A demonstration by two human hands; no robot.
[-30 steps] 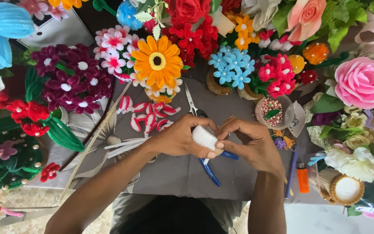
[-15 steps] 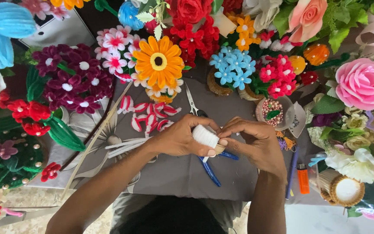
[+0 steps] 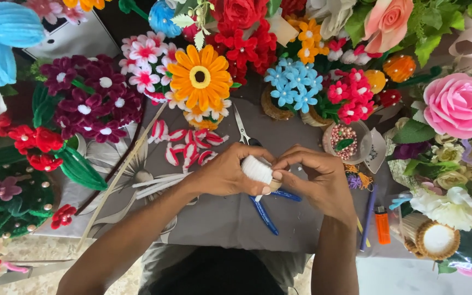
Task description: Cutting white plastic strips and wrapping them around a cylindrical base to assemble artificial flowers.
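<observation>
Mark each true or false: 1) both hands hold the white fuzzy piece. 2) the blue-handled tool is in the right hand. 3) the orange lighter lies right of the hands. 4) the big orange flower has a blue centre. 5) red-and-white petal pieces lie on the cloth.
1) True. The left hand and right hand both grip the white fuzzy piece.
2) False. The blue-handled tool lies on the grey cloth under the hands; neither hand grips it.
3) True. The orange lighter lies on the table to the right of the hands.
4) False. The big orange flower has a dark centre ringed with yellow.
5) True. The red-and-white petal pieces lie loose on the cloth above the left hand.
</observation>
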